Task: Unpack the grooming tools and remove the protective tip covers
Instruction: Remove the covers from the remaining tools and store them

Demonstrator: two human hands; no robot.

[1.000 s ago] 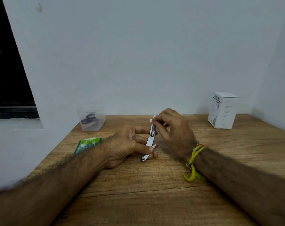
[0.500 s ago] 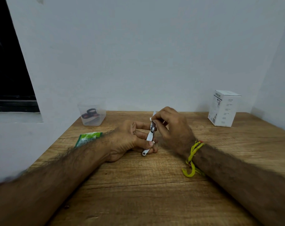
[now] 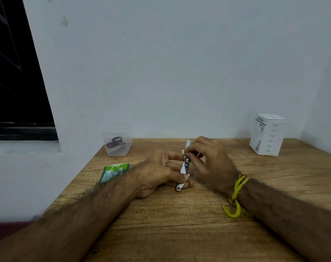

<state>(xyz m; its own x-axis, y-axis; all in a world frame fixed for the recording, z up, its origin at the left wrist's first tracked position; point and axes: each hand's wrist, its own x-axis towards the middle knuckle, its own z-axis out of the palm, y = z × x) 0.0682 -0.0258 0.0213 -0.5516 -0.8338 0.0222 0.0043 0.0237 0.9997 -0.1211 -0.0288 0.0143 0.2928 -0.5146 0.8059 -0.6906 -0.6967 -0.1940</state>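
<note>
A small silver nail clipper (image 3: 184,172) stands tilted above the middle of the wooden table (image 3: 179,233). My left hand (image 3: 159,176) pinches its lower end, with the ring end poking out below my fingers. My right hand (image 3: 208,163) pinches the upper end, where a white cover strip (image 3: 187,145) sticks up past my fingertips. Whether the strip is still on the clipper tip is hidden by my fingers.
A clear plastic tub (image 3: 117,141) holding dark-handled tools stands at the back left by the wall. A green and white wrapper (image 3: 113,172) lies left of my left hand. A white cardboard box (image 3: 267,135) stands at the back right.
Both hands stay on the clipper in much the same grip. The camera has tipped slightly, so the hands sit a little higher in view.
</note>
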